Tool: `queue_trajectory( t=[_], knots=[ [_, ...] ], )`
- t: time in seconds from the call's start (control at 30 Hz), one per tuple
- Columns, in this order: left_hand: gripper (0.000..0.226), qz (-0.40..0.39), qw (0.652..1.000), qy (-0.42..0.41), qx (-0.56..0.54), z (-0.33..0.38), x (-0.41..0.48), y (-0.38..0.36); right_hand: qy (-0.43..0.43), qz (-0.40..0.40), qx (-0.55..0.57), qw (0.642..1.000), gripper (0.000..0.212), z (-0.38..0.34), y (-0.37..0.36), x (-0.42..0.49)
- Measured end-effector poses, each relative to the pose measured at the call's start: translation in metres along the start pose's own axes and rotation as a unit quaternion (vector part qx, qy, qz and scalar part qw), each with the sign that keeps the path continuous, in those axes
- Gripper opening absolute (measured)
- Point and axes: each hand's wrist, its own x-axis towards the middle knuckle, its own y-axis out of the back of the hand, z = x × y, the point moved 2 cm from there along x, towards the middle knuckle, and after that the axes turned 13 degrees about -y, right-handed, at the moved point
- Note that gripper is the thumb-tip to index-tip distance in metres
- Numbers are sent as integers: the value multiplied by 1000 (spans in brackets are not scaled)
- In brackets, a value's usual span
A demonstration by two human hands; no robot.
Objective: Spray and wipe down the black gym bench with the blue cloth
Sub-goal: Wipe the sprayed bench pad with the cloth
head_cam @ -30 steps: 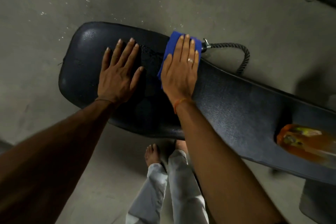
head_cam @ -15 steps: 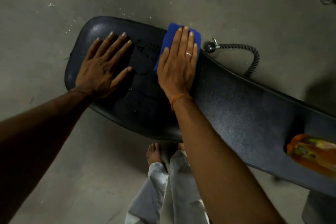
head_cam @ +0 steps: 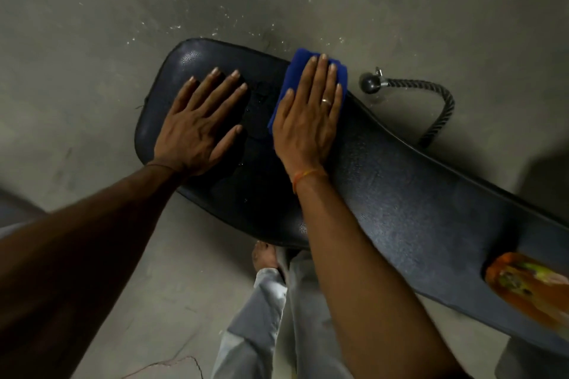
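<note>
1. Across the grey concrete floor [head_cam: 92, 55], the black gym bench [head_cam: 400, 200] runs from upper left to lower right.
2. Flat on the pad near its rounded end, the left hand [head_cam: 197, 129] rests with fingers straight and spread, holding nothing.
3. Just beside it, the right hand [head_cam: 308, 120] presses the folded blue cloth [head_cam: 295, 71] onto the pad's far edge, fingers straight.
4. Wet droplets glisten on the pad between the hands.
5. An orange spray bottle [head_cam: 529, 286] lies blurred on the bench at lower right.
6. A braided rope handle [head_cam: 437, 101] with a ball end lies on the floor beyond the bench.
</note>
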Motion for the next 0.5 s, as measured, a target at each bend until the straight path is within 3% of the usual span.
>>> queue_trajectory(
  t=[0.07, 0.23, 0.37, 0.5],
  knots=[
    [68, -7, 1000, -2, -3, -1, 1, 1, 9, -14, 12, 1000, 61, 2, 1, -30],
    [68, -6, 1000, 1, -16, 0, 1, 3, 146, -91, -34, 984, 67, 39, -3, -150],
    [67, 3, 1000, -4, -11, 1, 1, 1, 143, -52, -36, 988, 61, 14, 0, -69],
    [67, 1, 1000, -2, -10, -1, 1, -2, 44, -15, -9, 999, 62, -23, 0, 11]
  ],
)
